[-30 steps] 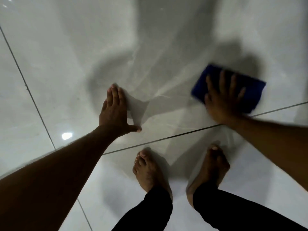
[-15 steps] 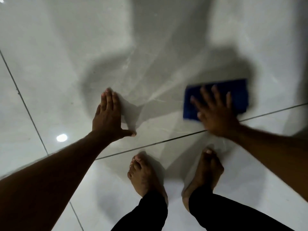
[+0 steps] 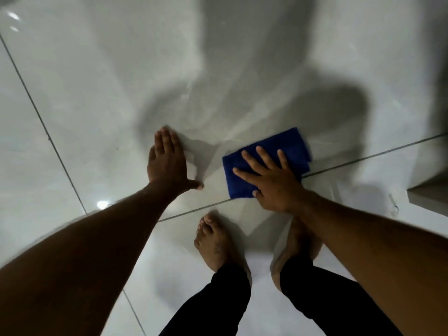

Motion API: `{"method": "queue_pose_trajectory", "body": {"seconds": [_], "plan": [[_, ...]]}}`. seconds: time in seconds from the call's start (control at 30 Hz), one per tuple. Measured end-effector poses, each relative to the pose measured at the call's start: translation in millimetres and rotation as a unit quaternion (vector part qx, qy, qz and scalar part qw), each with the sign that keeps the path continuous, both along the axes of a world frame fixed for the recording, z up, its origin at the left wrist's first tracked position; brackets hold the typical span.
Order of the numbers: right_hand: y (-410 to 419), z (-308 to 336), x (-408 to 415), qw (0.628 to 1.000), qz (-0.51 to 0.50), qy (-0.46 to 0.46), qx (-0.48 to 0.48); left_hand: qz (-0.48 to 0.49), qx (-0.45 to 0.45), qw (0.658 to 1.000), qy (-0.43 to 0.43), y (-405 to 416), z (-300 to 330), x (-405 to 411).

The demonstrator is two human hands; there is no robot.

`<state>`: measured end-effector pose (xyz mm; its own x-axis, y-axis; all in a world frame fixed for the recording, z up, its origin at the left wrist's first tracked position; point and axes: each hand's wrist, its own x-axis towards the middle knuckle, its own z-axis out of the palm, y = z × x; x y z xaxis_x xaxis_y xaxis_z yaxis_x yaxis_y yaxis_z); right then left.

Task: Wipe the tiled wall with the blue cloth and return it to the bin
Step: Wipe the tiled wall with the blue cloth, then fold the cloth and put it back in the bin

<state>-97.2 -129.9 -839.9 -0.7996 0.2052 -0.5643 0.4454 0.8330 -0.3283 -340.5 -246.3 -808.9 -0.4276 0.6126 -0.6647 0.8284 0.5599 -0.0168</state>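
Right hand (image 3: 274, 183), 5 fingers splayed flat, presses the soft, light blue cloth (image 3: 264, 158) beneath its fingertips against the tiled wall (image 3: 101, 93); left hand (image 3: 167, 163), flat, grasps nothing.

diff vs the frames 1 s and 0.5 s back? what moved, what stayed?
The right hand slid the blue cloth leftward and down along the tiled wall, ending close to the left hand, low near the floor joint. Nothing was grasped or released: the palm stays flat on the cloth. The left hand remains pressed flat on the wall, and both bare feet stay planted.
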Motion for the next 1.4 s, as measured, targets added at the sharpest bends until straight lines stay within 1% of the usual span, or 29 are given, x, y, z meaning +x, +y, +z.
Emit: {"method": "queue_pose_trajectory", "body": {"seconds": [0.03, 0.07, 0.1, 0.13, 0.17, 0.2, 0.23, 0.27, 0.3, 0.33, 0.4, 0.43, 0.5, 0.57, 0.63, 0.7, 0.77, 0.83, 0.87, 0.93, 1.0, 1.07, 1.1, 1.17, 1.2, 1.27, 1.3, 1.33, 1.4], "plan": [[7.5, 6.5, -4.1, 0.999, -0.020, -0.004, -0.026, -0.008, -0.001, 1.000, 0.013, 2.2, 2.9, 7.2], [13.3, 14.3, -10.2, 0.996, -0.069, 0.006, -0.057, -0.019, 0.001, 1.000, 0.024, 4.3, 5.3, 16.3], [17.8, 23.0, -14.1, 0.984, -0.153, 0.030, -0.086, -0.025, 0.004, 0.999, 0.029, 6.1, 8.7, 27.7], [21.5, 30.5, -14.3, 0.961, -0.253, 0.064, -0.090, -0.018, 0.015, 0.999, 0.028, 8.4, 11.9, 40.5], [25.2, 36.2, -11.2, 0.935, -0.338, 0.091, -0.060, 0.004, 0.032, 0.999, 0.018, 10.6, 14.7, 53.7], [27.9, 39.9, -5.6, 0.913, -0.399, 0.090, -0.013, 0.039, 0.058, 0.998, -0.003, 13.2, 16.1, 66.3], [29.5, 40.9, 0.7, 0.893, -0.445, 0.068, 0.021, 0.088, 0.083, 0.992, -0.034, 16.7, 16.1, 77.3], [30.5, 40.5, 6.4, 0.874, -0.484, 0.040, 0.029, 0.147, 0.096, 0.982, -0.072, 21.1, 15.5, 87.5], [31.6, 39.0, 10.1, 0.858, -0.513, 0.014, 0.016, 0.215, 0.098, 0.965, -0.110, 26.2, 14.5, 96.5], [32.5, 35.9, 12.4, 0.846, -0.533, -0.002, 0.000, 0.290, 0.100, 0.941, -0.144, 31.7, 13.4, 104.0], [37.7, 28.9, 13.6, 0.821, -0.570, -0.022, -0.013, 0.436, 0.115, 0.874, -0.182, 43.6, 11.3, 112.0], [41.6, 25.2, 12.7, 0.797, -0.603, -0.027, -0.025, 0.491, 0.118, 0.842, -0.190, 48.3, 8.7, 112.3], [47.8, 19.4, 8.4, 0.734, -0.673, -0.020, -0.083, 0.553, 0.105, 0.803, -0.198, 54.6, 4.2, 106.4], [52.9, 17.0, 0.2, 0.673, -0.720, -0.026, -0.163, 0.559, 0.102, 0.788, -0.237, 60.1, 7.7, 96.2], [55.6, 26.5, -6.4, 0.590, -0.760, -0.024, -0.272, 0.533, 0.138, 0.780, -0.297, 65.1, 27.5, 90.4], [57.3, 57.4, -7.7, 0.512, -0.782, -0.006, -0.356, 0.514, 0.176, 0.766, -0.343, 75.5, 64.6, 89.4], [57.0, 102.1, -6.0, 0.450, -0.788, 0.033, -0.419, 0.518, 0.213, 0.747, -0.359, 85.3, 110.5, 86.6], [55.8, 163.8, -1.9, 0.414, -0.782, 0.080, -0.459, 0.538, 0.236, 0.716, -0.376, 93.8, 172.8, 79.1], [55.2, 199.0, -0.9, 0.402, -0.773, 0.106, -0.479, 0.535, 0.244, 0.710, -0.388, 96.9, 209.2, 73.9], [57.3, 270.3, 0.1, 0.377, -0.748, 0.151, -0.525, 0.504, 0.264, 0.708, -0.419, 101.5, 285.0, 63.2], [63.6, 355.6, 0.2, 0.363, -0.714, 0.186, -0.569, 0.474, 0.276, 0.695, -0.465, 104.7, 375.8, 51.4], [69.2, 437.4, -1.5, 0.371, -0.684, 0.209, -0.592, 0.444, 0.282, 0.684, -0.506, 106.0, 463.6, 39.6], [72.4, 477.8, -3.6, 0.380, -0.673, 0.218, -0.596, 0.427, 0.288, 0.683, -0.517, 107.6, 508.3, 33.8], [77.1, 559.0, -8.7, 0.417, -0.654, 0.237, -0.585, 0.410, 0.314, 0.682, -0.518, 108.2, 599.8, 27.1], [80.2, 599.8, -12.1, 0.441, -0.644, 0.254, -0.571, 0.414, 0.333, 0.674, -0.513, 107.7, 644.9, 24.9], [88.8, 671.7, -16.6, 0.485, -0.626, 0.287, -0.539, 0.429, 0.369, 0.652, -0.504, 107.4, 717.0, 22.7], [93.1, 708.4, -18.1, 0.507, -0.615, 0.301, -0.523, 0.429, 0.384, 0.648, -0.498, 106.5, 749.1, 22.1], [97.7, 741.6, -18.6, 0.526, -0.604, 0.314, -0.510, 0.422, 0.394, 0.656, -0.487, 106.3, 774.8, 21.7], [105.6, 796.3, -19.8, 0.553, -0.586, 0.337, -0.487, 0.388, 0.396, 0.702, -0.446, 108.2, 811.8, 19.0]]}}
